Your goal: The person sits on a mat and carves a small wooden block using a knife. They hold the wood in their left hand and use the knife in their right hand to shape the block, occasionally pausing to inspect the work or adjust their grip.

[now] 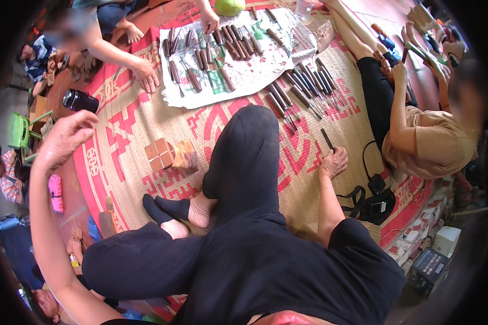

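My left hand (65, 142) is raised at the left, above the mat's edge, with its fingers loosely bent and apart and nothing in them. On the right, my right hand (335, 163) is low over the mat, its fingers closed round a carving chisel (327, 139). Only a dark, narrow length of that chisel shows, pointing away from me. Beyond it several wood-carving chisels (302, 86) with dark handles lie side by side on the mat. More dark-handled tools (236, 43) are spread over a white plastic sheet (179, 98).
A patterned straw mat (195, 127) lies under me. Wrapped brown blocks (160, 155) sit before my feet. A person's hand (145, 75) rests by the sheet at the far left; another person (436, 138) sits at the right, near a black bag (377, 206). A black cylinder (80, 101) stands near my left hand.
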Demonstrator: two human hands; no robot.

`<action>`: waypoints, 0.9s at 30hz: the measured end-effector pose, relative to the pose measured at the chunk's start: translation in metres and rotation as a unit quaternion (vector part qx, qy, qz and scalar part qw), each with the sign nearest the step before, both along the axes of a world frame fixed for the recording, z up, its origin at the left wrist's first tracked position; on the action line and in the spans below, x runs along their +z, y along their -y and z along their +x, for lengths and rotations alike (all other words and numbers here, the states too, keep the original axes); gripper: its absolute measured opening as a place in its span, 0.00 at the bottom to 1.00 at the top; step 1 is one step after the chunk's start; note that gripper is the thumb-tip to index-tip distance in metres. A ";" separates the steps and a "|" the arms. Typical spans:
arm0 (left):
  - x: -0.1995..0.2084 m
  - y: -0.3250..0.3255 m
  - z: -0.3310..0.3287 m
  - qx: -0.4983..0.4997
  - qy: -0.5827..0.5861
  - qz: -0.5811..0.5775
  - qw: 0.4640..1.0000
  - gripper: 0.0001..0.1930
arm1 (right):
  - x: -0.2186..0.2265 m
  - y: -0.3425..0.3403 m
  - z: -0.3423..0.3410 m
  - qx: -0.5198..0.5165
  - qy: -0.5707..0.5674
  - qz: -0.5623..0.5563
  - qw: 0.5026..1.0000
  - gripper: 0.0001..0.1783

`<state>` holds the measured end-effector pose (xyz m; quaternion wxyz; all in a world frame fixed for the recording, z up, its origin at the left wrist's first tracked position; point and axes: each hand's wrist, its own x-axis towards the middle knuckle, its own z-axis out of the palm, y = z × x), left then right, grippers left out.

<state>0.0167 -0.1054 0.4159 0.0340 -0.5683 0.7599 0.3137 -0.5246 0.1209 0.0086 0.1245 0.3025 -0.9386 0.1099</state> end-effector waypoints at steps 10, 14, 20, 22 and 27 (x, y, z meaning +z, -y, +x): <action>-0.110 -0.013 -0.005 -0.098 -0.037 0.080 0.991 0.35 | 0.004 0.010 -0.007 0.004 0.012 -0.028 1.000 0.13; -0.121 -0.024 -0.025 -0.131 -0.014 0.102 0.986 0.48 | 0.008 0.007 -0.005 0.012 0.030 -0.044 0.999 0.15; -0.140 -0.019 -0.027 -0.162 -0.013 0.155 0.975 0.54 | 0.000 0.009 -0.002 0.002 0.024 -0.022 0.999 0.14; -0.153 -0.012 -0.027 -0.168 -0.011 0.177 0.970 0.55 | 0.003 0.010 -0.001 0.000 0.021 -0.021 1.000 0.14; -0.171 -0.001 -0.026 -0.174 0.000 0.206 0.963 0.55 | 0.000 0.012 -0.002 0.004 -0.004 -0.028 1.000 0.14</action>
